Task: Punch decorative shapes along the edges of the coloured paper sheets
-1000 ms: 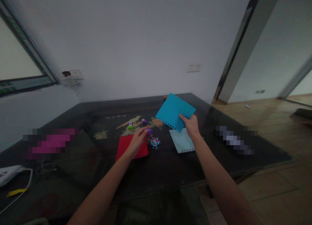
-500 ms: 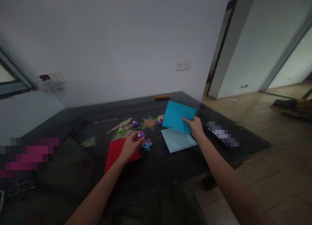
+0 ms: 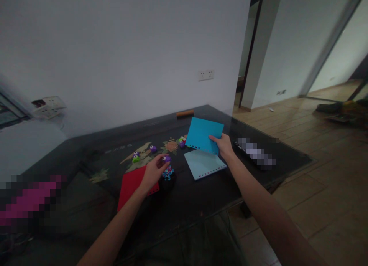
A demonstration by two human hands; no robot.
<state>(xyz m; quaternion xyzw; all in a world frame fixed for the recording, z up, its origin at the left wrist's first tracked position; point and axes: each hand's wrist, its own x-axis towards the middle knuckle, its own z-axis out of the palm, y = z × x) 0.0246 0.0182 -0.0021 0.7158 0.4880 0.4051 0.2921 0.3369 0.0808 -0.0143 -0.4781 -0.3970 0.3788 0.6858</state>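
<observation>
1. Near the middle of the head view, the left hand (image 3: 153,173) was closed around a small purple punch (image 3: 166,158), pinched between thumb and fingertips and held just above a little heap of coloured paper bits (image 3: 168,173) on the dark table (image 3: 186,204).
2. Right of centre, the right hand (image 3: 223,146) gripped a bright blue sheet (image 3: 203,134) by its lower right corner — thumb on the near face, fingers behind. That sheet was lifted off the table and tilted, and a row of punched holes ran along its lower edge.
3. Just below the raised sheet, a pale blue sheet (image 3: 204,164) lay flat on the table, with holes along its near edge; the right wrist crossed above its right corner.
4. Left of centre, a red sheet (image 3: 132,184) lay flat under the left hand and forearm, partly hidden by them.
5. Further up the frame — on the painted flower and bird pattern of the tabletop — sat more small punches: a green and purple pair (image 3: 136,157), a single purple one (image 3: 153,148), and a cluster (image 3: 182,141) just beside the left edge of the raised sheet.
6. At the table's far edge lay an orange bar (image 3: 185,113), well apart from both hands.
7. On the wall in the upper middle of the frame sat a white socket plate (image 3: 206,75).
</observation>
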